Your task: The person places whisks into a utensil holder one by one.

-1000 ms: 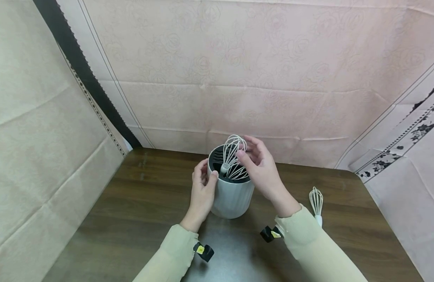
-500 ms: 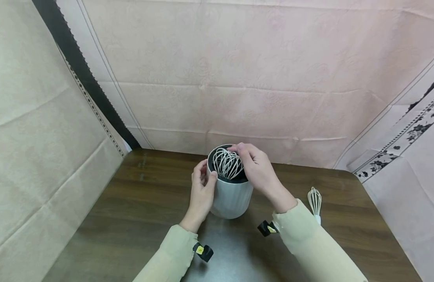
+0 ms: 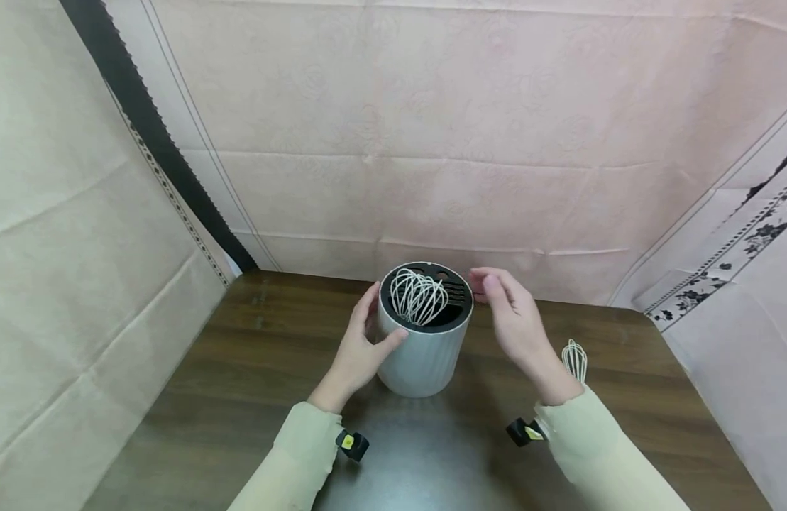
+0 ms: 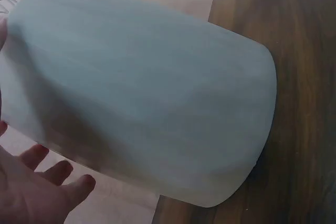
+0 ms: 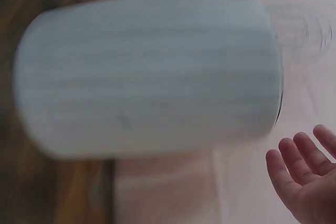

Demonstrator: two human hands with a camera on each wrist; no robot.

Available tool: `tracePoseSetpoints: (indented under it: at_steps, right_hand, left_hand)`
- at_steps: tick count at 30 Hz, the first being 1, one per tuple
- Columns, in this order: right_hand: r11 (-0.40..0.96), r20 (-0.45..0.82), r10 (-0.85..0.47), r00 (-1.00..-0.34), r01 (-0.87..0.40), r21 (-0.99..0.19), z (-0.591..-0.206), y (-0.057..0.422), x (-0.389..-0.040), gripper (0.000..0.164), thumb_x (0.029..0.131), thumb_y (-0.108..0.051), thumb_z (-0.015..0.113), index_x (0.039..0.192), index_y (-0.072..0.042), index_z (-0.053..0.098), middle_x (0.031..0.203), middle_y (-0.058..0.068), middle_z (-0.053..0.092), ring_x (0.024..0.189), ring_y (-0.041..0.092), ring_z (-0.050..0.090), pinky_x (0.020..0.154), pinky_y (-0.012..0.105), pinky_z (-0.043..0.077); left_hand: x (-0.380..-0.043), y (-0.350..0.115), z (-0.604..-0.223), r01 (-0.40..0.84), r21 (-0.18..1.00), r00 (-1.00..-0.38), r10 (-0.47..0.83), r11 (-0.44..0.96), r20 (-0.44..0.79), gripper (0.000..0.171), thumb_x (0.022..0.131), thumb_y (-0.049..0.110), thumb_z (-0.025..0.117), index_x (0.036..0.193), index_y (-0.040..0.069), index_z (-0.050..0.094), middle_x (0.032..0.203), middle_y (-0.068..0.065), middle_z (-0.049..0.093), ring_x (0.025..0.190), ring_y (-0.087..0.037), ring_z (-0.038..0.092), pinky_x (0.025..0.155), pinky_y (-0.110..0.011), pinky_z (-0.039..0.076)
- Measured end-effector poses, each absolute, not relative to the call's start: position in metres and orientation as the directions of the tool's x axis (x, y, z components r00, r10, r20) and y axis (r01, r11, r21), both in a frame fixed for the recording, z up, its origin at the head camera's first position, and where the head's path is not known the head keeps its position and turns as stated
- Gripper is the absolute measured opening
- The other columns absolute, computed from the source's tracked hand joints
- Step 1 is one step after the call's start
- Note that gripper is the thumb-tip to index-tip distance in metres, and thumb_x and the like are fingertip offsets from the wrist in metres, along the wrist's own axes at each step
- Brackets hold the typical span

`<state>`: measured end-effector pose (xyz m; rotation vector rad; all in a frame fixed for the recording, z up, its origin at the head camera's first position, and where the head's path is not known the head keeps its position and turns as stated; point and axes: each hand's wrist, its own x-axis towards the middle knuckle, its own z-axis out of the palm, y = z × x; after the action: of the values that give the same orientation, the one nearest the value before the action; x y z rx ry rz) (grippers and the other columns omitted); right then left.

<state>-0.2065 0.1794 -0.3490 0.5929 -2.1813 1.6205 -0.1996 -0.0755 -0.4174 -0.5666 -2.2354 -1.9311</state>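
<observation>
A ribbed pale grey utensil holder (image 3: pixel 425 365) with a black slotted top stands upright on the table. The wire head of a whisk (image 3: pixel 417 297) rises out of that top; its handle is hidden inside. My left hand (image 3: pixel 356 349) is at the holder's left side, thumb near the front rim; in the left wrist view its spread fingers (image 4: pixel 58 171) show a gap from the wall. To the right of the rim, my right hand (image 3: pixel 519 325) is apart from the holder and holds nothing, its fingers (image 5: pixel 302 156) loosely extended in the right wrist view.
A second, smaller whisk (image 3: pixel 575 359) lies on the brown wooden table (image 3: pixel 252 397) at the right, partly covered by the right sleeve. A pale cloth backdrop (image 3: pixel 431 142) rises right behind the table's far edge, with cloth on both sides too.
The whisk has sunk into the holder until only its wire head shows. My right hand has let go and moved right; my left hand's fingers have loosened, and the holder has turned.
</observation>
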Motion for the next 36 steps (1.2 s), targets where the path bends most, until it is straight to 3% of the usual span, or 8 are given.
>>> tracePoseSetpoints:
  at_steps: [8, 11, 14, 18, 21, 26, 30, 36]
  right_hand:
    - [0.297, 0.389, 0.025, -0.921, -0.364, -0.883, -0.394, 0.253, -0.196, 0.039, 0.105, -0.024, 0.041, 0.122, 0.01, 0.052, 0.111, 0.008, 0.063, 0.098, 0.011, 0.064, 0.083, 0.03, 0.054]
    - [0.45, 0.286, 0.104, -0.953, -0.212, -0.868, -0.412, 0.282, -0.192, 0.043, 0.102, -0.033, 0.049, 0.125, 0.003, 0.053, 0.112, 0.01, 0.063, 0.095, 0.009, 0.063, 0.078, 0.022, 0.054]
    - [0.611, 0.203, 0.195, -0.959, -0.043, -0.79, -0.428, 0.309, -0.187, 0.05, 0.097, -0.041, 0.055, 0.127, 0.0, 0.053, 0.115, 0.017, 0.062, 0.099, 0.018, 0.062, 0.075, 0.019, 0.05]
    - [0.715, 0.108, 0.258, -0.96, 0.114, -0.69, -0.444, 0.335, -0.182, 0.063, 0.095, -0.045, 0.056, 0.131, 0.006, 0.047, 0.122, 0.028, 0.055, 0.109, 0.038, 0.056, 0.083, 0.036, 0.046]
    - [0.716, 0.003, 0.271, -0.963, 0.199, -0.67, -0.454, 0.344, -0.181, 0.075, 0.094, -0.047, 0.056, 0.136, 0.012, 0.036, 0.127, 0.034, 0.047, 0.115, 0.045, 0.049, 0.088, 0.05, 0.042]
    - [0.674, -0.135, 0.277, -0.951, 0.292, -0.678, -0.463, 0.354, -0.181, 0.086, 0.093, -0.046, 0.058, 0.139, 0.017, 0.025, 0.127, 0.036, 0.042, 0.115, 0.047, 0.044, 0.089, 0.053, 0.043]
    - [0.666, -0.137, 0.278, -0.951, 0.294, -0.685, -0.468, 0.358, -0.181, 0.082, 0.091, -0.038, 0.063, 0.137, 0.019, 0.027, 0.121, 0.037, 0.047, 0.109, 0.044, 0.05, 0.081, 0.043, 0.048]
    - [0.649, -0.169, 0.239, -0.956, 0.287, -0.705, -0.475, 0.364, -0.184, 0.074, 0.091, -0.026, 0.064, 0.134, 0.022, 0.027, 0.115, 0.037, 0.051, 0.095, 0.035, 0.059, 0.068, 0.034, 0.053]
  left_hand:
    - [-0.197, -0.078, -0.411, 0.391, 0.916, -0.903, 0.233, 0.092, 0.362, 0.094, 0.082, 0.019, 0.079, 0.154, 0.018, 0.018, 0.155, -0.003, 0.024, 0.138, -0.021, 0.028, 0.113, -0.048, 0.022]
    - [-0.202, -0.078, -0.42, 0.397, 0.91, -0.906, 0.21, 0.116, 0.369, 0.094, 0.082, 0.026, 0.079, 0.154, 0.022, 0.019, 0.154, 0.003, 0.025, 0.137, -0.018, 0.029, 0.113, -0.046, 0.024]
    - [-0.209, -0.077, -0.43, 0.396, 0.897, -0.912, 0.194, 0.196, 0.36, 0.094, 0.082, 0.039, 0.077, 0.153, 0.031, 0.018, 0.153, 0.01, 0.025, 0.135, -0.014, 0.03, 0.111, -0.046, 0.028]
    - [-0.209, -0.075, -0.434, 0.366, 0.878, -0.929, 0.179, 0.307, 0.324, 0.094, 0.08, 0.056, 0.072, 0.152, 0.042, 0.014, 0.152, 0.013, 0.023, 0.136, -0.013, 0.028, 0.108, -0.053, 0.03]
    - [-0.205, -0.073, -0.433, 0.33, 0.866, -0.943, 0.159, 0.374, 0.291, 0.095, 0.079, 0.064, 0.067, 0.152, 0.042, 0.011, 0.153, 0.013, 0.021, 0.138, -0.014, 0.025, 0.105, -0.059, 0.03]
    - [-0.2, -0.067, -0.429, 0.304, 0.846, -0.953, 0.145, 0.438, 0.267, 0.093, 0.078, 0.07, 0.062, 0.15, 0.044, 0.009, 0.152, 0.013, 0.019, 0.137, -0.013, 0.022, 0.105, -0.058, 0.032]
    - [-0.202, -0.065, -0.43, 0.332, 0.875, -0.942, 0.164, 0.352, 0.292, 0.091, 0.08, 0.063, 0.067, 0.149, 0.043, 0.011, 0.152, 0.012, 0.021, 0.138, -0.011, 0.023, 0.108, -0.055, 0.029]
    - [-0.208, -0.067, -0.432, 0.373, 0.921, -0.915, 0.204, 0.109, 0.347, 0.092, 0.083, 0.037, 0.076, 0.153, 0.031, 0.015, 0.154, 0.007, 0.024, 0.14, -0.011, 0.025, 0.113, -0.04, 0.024]
